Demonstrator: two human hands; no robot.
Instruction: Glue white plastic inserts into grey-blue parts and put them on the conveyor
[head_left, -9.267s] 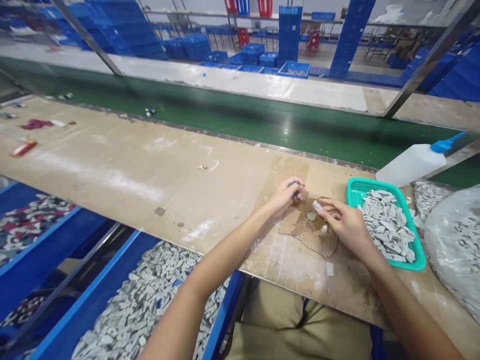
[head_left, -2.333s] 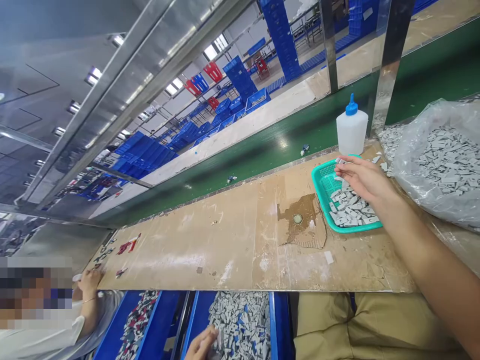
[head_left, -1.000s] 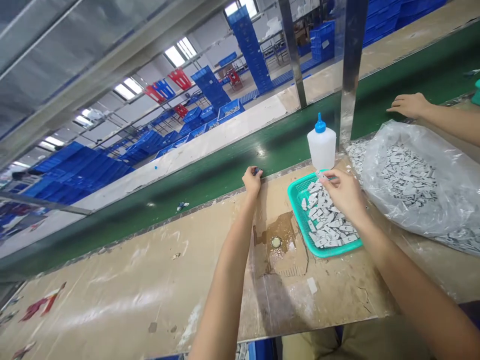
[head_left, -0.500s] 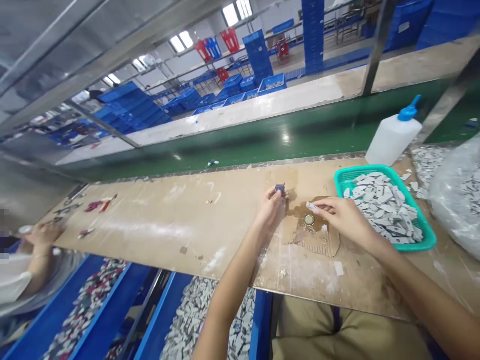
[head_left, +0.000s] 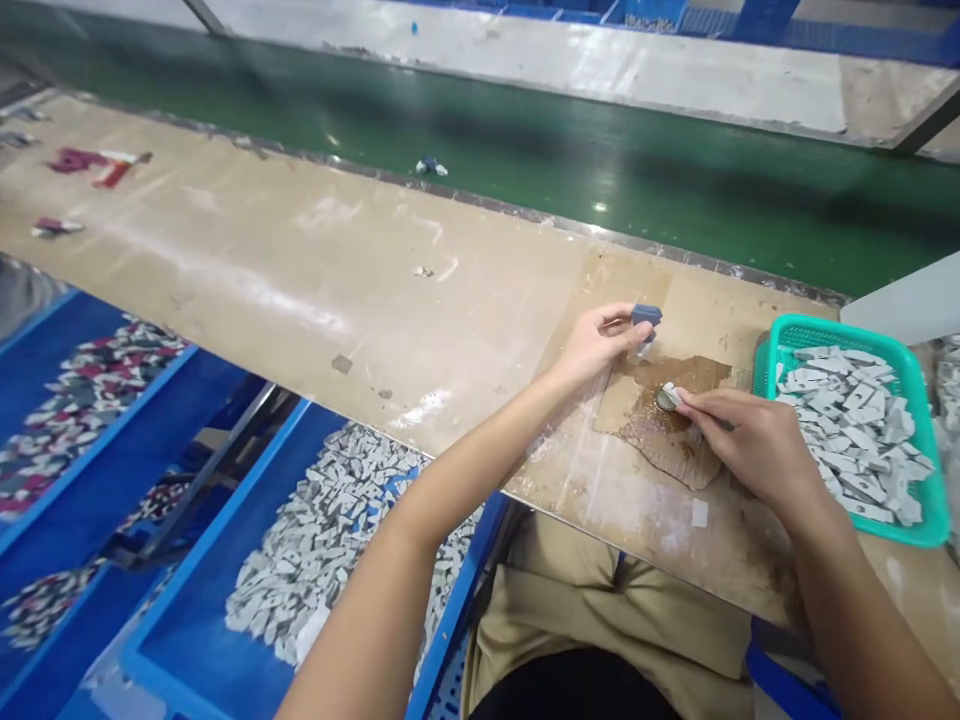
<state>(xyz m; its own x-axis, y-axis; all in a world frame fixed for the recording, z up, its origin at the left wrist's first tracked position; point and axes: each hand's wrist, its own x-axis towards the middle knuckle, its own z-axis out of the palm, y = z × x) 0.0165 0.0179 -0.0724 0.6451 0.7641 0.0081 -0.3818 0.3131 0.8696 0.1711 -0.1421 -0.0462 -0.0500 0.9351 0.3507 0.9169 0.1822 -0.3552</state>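
Note:
Between the thumb and fingers of my left hand (head_left: 604,342) is a small dark blue plastic piece (head_left: 646,316), held just above the table. My right hand (head_left: 750,440) pinches a small light grey plastic piece (head_left: 670,392) at its fingertips. That grey piece is over a small round cap (head_left: 663,400) and looks to touch it; the fingers partly cover the cap. Under both lies a torn, wet-stained piece of cardboard (head_left: 675,455). To the right of my right hand stands a green basket (head_left: 765,365) full of similar grey pieces (head_left: 855,420).
A blue bin (head_left: 195,630) heaped with grey pieces sits below the table edge, left of my lap. Farther left, another blue bin (head_left: 187,390) holds red, white and dark pieces. A green conveyor belt (head_left: 525,180) runs behind the table (head_left: 300,290). A white bottle (head_left: 907,300) is partly visible at right.
The view has tilted down and turned. My right hand has lowered the grey piece to the round cap, which was uncovered before. My left hand still holds the blue piece.

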